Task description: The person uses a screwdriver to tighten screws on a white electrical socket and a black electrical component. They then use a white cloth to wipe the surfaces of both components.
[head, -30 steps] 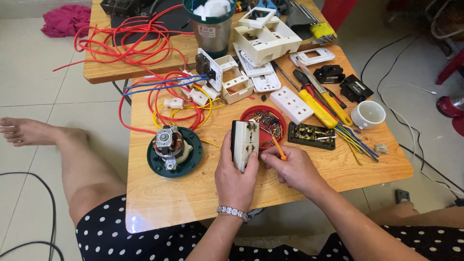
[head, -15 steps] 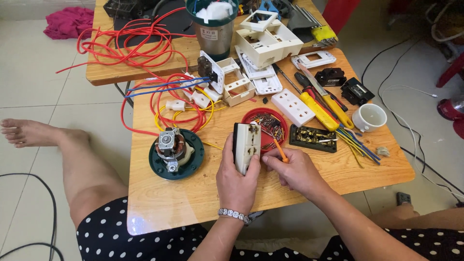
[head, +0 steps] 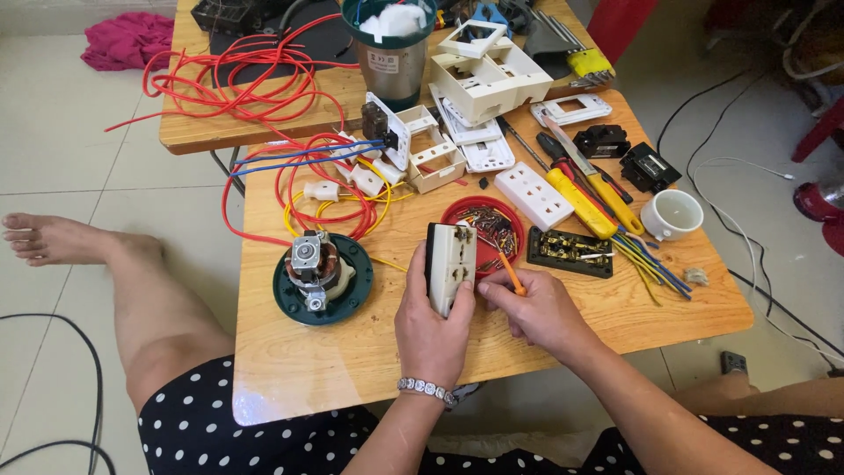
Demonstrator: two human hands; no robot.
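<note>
Two wooden tables [head: 352, 369] are standing edge to edge, and the nearer one is carrying most of the parts. Red wire [head: 237, 88] is lying in loose loops across both tables. At the far edge a grey metal cup [head: 391, 62] with a green rim is holding something white and crumpled. Beside it, white plastic socket boxes [head: 492, 75] are sitting stacked and open. A dark green round dish [head: 352, 295] is holding a small electric motor [head: 312, 264] with copper windings. A red round tray [head: 457, 215] is containing many small metal screws and bits. A white cup [head: 673, 214] is standing near the right edge; its inside is looking bare. A black terminal block [head: 570, 252] is lying just beside the red tray.

The left hand [head: 431, 330] is gripping a white socket module [head: 450, 268], fingers wrapped around its sides, holding it upright just over the near edge of the red tray. The right hand [head: 541, 308] is pinching a small orange screwdriver [head: 510, 273], and its tip is touching the socket's side.
</note>
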